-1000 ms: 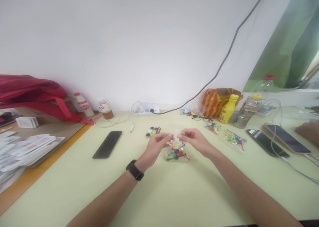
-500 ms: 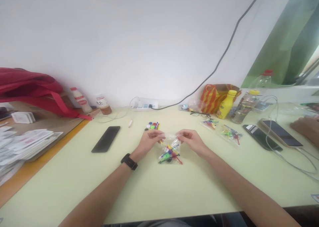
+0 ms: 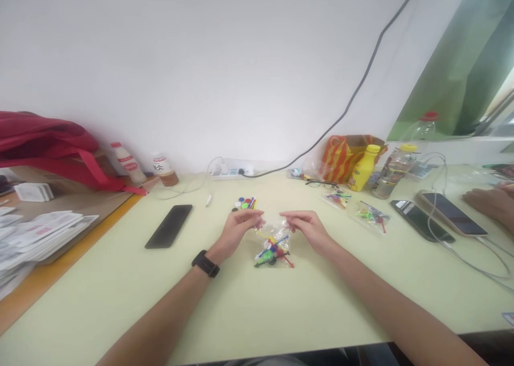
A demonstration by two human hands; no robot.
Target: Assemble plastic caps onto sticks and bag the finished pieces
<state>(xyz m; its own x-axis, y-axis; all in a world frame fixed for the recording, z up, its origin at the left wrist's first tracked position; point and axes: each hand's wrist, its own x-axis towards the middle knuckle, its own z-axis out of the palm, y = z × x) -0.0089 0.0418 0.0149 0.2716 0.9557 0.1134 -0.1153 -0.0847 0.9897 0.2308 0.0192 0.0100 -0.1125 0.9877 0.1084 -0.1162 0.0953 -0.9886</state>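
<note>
Between my hands hangs a clear plastic bag (image 3: 274, 248) with small coloured plastic pieces in its lower part: red, blue, green, black and white ones. My left hand (image 3: 241, 228), with a black watch on the wrist, pinches the bag's upper left corner. Its upper right corner is pinched by my right hand (image 3: 307, 228). Just behind my left hand lies a small pile of loose coloured discs and sticks (image 3: 245, 202), partly hidden by the fingers.
Two more filled bags, one of them a clear bag (image 3: 371, 217), lie to the right near phones and cables. A black phone (image 3: 169, 226) rests on the left. Bottles, such as the yellow bottle (image 3: 363, 169), stand along the wall. Another person's hand (image 3: 490, 202) is at far right.
The bag's top edge is stretched out flatter and its pieces have settled slightly lower. Both hands keep their pinch, almost in place.
</note>
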